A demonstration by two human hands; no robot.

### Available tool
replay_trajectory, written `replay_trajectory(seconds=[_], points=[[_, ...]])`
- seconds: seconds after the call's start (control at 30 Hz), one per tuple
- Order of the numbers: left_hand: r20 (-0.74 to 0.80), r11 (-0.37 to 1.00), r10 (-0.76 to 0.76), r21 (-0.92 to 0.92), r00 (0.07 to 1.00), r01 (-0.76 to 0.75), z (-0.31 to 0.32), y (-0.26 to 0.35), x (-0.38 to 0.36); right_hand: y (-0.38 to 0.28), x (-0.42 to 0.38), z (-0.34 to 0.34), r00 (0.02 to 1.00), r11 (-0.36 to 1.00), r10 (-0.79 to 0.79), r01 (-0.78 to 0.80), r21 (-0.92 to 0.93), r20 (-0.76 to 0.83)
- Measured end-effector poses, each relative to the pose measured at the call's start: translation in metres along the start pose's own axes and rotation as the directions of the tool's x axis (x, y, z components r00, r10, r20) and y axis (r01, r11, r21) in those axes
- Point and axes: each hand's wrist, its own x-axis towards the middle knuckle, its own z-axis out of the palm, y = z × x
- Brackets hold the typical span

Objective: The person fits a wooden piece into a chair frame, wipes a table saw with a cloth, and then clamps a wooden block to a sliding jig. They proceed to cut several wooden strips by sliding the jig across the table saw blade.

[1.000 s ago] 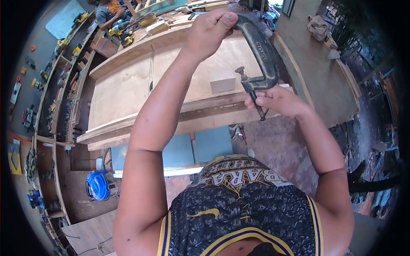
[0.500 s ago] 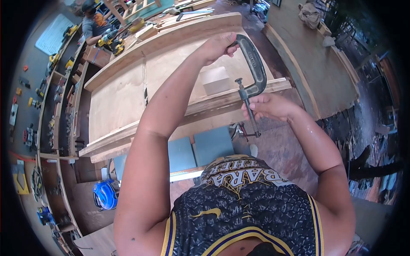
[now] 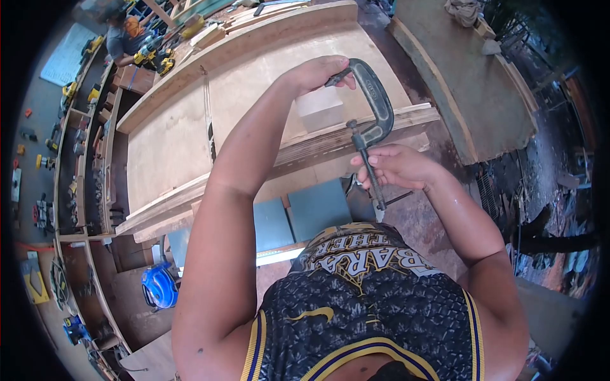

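Observation:
A dark metal C-clamp (image 3: 379, 105) hangs over the near edge of a wooden panel assembly (image 3: 244, 114). My left hand (image 3: 322, 74) is closed round the clamp's far end. My right hand (image 3: 397, 166) pinches the threaded screw below the clamp body, with its T-bar (image 3: 398, 199) near my shirt. A pale wooden block (image 3: 319, 109) lies on the panel, just below my left hand. Layered wooden strips (image 3: 305, 147) run along the panel's near edge.
Another person (image 3: 124, 41) is at the upper left beside yellow power tools (image 3: 155, 56). A large slab (image 3: 470, 89) lies to the right. Shelves (image 3: 79, 165) line the left, near a blue machine (image 3: 159, 286). Blue-grey boxes (image 3: 318, 209) sit below the panel.
The clamp has shifted slightly down and towards me in both hands. Its T-bar has turned and now points out to the right. The whole view has also shifted a little.

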Motion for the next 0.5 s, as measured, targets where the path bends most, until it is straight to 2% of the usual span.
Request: replay_trajectory(seconds=[0.2, 0.27, 0.33, 0.4, 0.47, 0.5], points=[[0.084, 0.997, -0.054, -0.046, 0.995, 0.058, -0.008, -0.002, 0.003, 0.005, 0.006, -0.010, 0.999, 0.993, -0.008, 0.003, -0.117, -0.041], [0.072, 0.996, -0.078, -0.037, 0.994, 0.081, -0.007, 0.000, 0.001, -0.001, 0.000, -0.004, 1.000, 0.999, -0.023, 0.022, 0.034, 0.017], [0.061, 0.994, -0.104, -0.028, 0.993, 0.106, -0.006, 0.002, 0.000, 0.001, 0.003, -0.004, 1.000, 0.999, -0.014, 0.014, 0.031, 0.016], [0.139, 0.999, -0.037, -0.017, 0.990, 0.040, -0.006, 0.000, 0.002, 0.006, 0.005, -0.008, 1.000, 1.000, -0.008, 0.008, 0.029, 0.011], [0.172, 0.998, -0.064, -0.010, 0.983, 0.067, -0.010, -0.001, 0.004, 0.013, 0.008, -0.013, 0.995, 0.999, 0.022, -0.026, -0.047, -0.094], [0.204, 0.996, -0.090, -0.002, 0.975, 0.092, -0.011, -0.002, 0.006, 0.013, 0.009, -0.015, 0.995, 0.999, 0.026, -0.030, -0.044, -0.095]])
